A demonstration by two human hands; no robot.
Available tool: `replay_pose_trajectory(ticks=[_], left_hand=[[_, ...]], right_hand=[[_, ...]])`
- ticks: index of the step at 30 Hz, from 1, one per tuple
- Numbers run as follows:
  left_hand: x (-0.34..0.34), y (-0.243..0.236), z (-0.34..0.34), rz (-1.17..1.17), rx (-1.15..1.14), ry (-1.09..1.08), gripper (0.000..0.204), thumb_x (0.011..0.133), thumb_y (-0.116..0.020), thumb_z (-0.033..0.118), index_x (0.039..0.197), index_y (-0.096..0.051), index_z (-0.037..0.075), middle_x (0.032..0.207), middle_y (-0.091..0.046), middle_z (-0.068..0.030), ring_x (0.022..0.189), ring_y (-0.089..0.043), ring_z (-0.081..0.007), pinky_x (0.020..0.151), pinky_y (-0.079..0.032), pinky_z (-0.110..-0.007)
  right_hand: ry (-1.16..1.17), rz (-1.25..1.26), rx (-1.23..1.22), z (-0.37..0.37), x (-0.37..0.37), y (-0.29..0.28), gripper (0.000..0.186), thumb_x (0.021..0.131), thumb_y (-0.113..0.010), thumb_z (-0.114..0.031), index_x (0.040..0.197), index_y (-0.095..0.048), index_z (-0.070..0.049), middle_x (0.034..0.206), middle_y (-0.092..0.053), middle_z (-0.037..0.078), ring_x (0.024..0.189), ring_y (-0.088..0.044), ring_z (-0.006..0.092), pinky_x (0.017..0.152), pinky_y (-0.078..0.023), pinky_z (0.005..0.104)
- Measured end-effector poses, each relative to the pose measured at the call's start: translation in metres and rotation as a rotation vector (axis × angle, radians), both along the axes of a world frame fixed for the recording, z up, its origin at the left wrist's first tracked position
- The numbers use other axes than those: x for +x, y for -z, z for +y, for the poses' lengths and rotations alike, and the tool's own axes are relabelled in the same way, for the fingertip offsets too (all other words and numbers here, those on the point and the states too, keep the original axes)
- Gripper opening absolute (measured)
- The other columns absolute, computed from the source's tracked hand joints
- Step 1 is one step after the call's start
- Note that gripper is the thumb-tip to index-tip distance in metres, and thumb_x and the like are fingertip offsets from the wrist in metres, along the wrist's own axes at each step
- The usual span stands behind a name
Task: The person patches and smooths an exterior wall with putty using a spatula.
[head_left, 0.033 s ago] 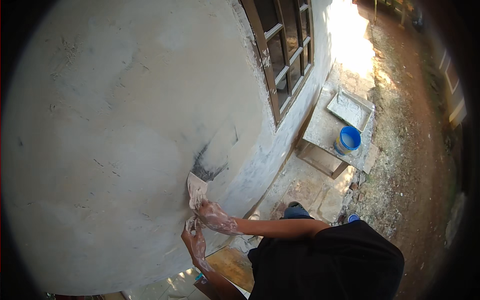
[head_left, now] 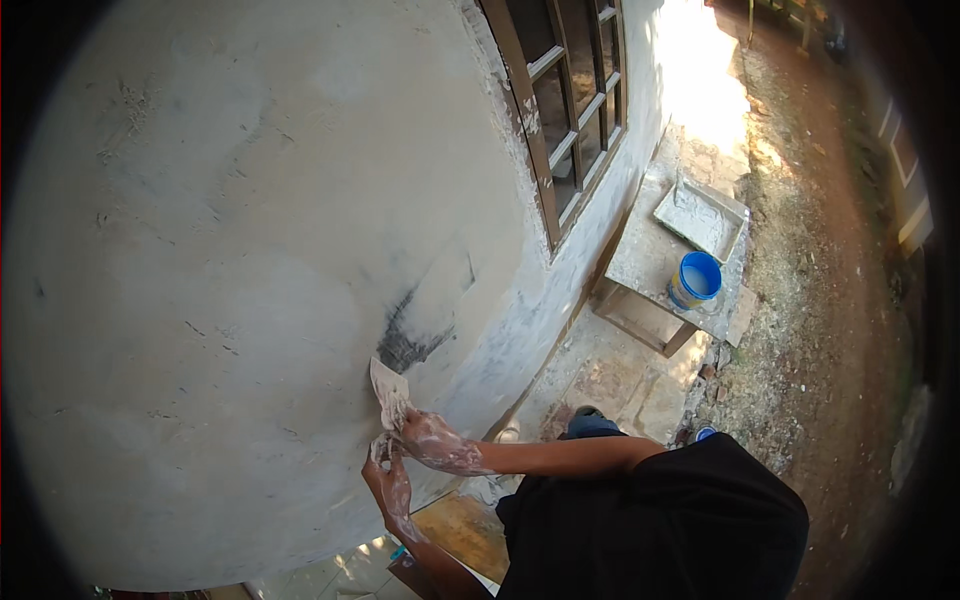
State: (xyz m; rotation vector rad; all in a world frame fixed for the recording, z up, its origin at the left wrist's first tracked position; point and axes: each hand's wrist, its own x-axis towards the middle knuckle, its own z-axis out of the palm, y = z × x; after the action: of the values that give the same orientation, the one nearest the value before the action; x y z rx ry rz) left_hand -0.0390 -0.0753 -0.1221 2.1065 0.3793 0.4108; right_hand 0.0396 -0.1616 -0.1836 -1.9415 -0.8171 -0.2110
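My right hand (head_left: 435, 441) is closed around a putty knife (head_left: 389, 385) whose flat blade is smeared with pale putty. The blade points up and stands just below a dark smudge (head_left: 407, 338) on the plastered wall (head_left: 250, 300). Right under it, my left hand (head_left: 388, 482) is held close with bent fingers near the knife's lower end. Whatever those fingers hold is too small to make out. Whitish putty coats both hands and wrists.
A brown-framed window (head_left: 570, 110) is set in the wall. Beyond my right arm stands a low table (head_left: 640, 250) with a putty-smeared tray (head_left: 700, 220) and a blue-rimmed bucket (head_left: 695, 280) of whitish liquid. A dirt path (head_left: 830, 300) runs along the right.
The putty knife in my right hand has shifted slightly down and left, away from the dark smudge, and its blade has turned a little. My left hand has hardly moved.
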Motion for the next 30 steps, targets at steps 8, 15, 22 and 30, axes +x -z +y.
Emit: replay_pose_trajectory(ticks=[8, 15, 22, 30], left_hand=[[0.01, -0.006, -0.027, 0.056, -0.077, -0.062, 0.02, 0.09, -0.054, 0.008, 0.106, -0.06, -0.002, 0.085, -0.066, -0.0102, 0.073, -0.059, -0.0151, 0.074, -0.046, -0.03], [0.014, -0.011, -0.06, 0.094, -0.095, -0.104, 0.019, 0.09, -0.054, 0.006, 0.106, -0.06, -0.002, 0.083, -0.066, -0.0094, 0.073, -0.059, -0.0134, 0.073, -0.046, -0.028], [0.003, -0.007, -0.072, 0.223, 0.078, -0.137, 0.017, 0.088, -0.052, 0.0, 0.103, -0.06, -0.004, 0.083, -0.062, -0.0076, 0.075, -0.056, -0.012, 0.073, -0.045, -0.027], [-0.02, 0.0, -0.049, 0.225, 0.041, -0.164, 0.021, 0.086, -0.051, -0.004, 0.106, -0.059, -0.004, 0.082, -0.062, -0.0064, 0.071, -0.055, -0.011, 0.071, -0.045, -0.027]], right_hand=[[0.588, 0.207, 0.208, -0.196, 0.126, -0.024, 0.027, 0.084, -0.059, -0.018, 0.101, -0.063, 0.003, 0.069, -0.06, 0.024, 0.06, -0.056, 0.0378, 0.068, -0.048, 0.0458], [0.501, 0.051, 0.406, -0.156, 0.182, -0.03, 0.011, 0.079, -0.058, -0.007, 0.076, -0.058, 0.004, 0.07, -0.058, 0.016, 0.059, -0.056, 0.0333, 0.054, -0.046, 0.0427], [-0.099, -0.197, -0.139, -0.035, 0.013, 0.018, 0.022, 0.062, -0.062, -0.004, 0.079, -0.06, 0.009, 0.077, -0.056, 0.022, 0.061, -0.062, 0.0327, 0.048, -0.051, 0.037], [0.377, -0.012, 0.253, -0.194, 0.123, 0.02, 0.028, 0.079, -0.059, -0.002, 0.106, -0.059, 0.005, 0.085, -0.062, 0.023, 0.067, -0.061, 0.0378, 0.062, -0.051, 0.0396]])
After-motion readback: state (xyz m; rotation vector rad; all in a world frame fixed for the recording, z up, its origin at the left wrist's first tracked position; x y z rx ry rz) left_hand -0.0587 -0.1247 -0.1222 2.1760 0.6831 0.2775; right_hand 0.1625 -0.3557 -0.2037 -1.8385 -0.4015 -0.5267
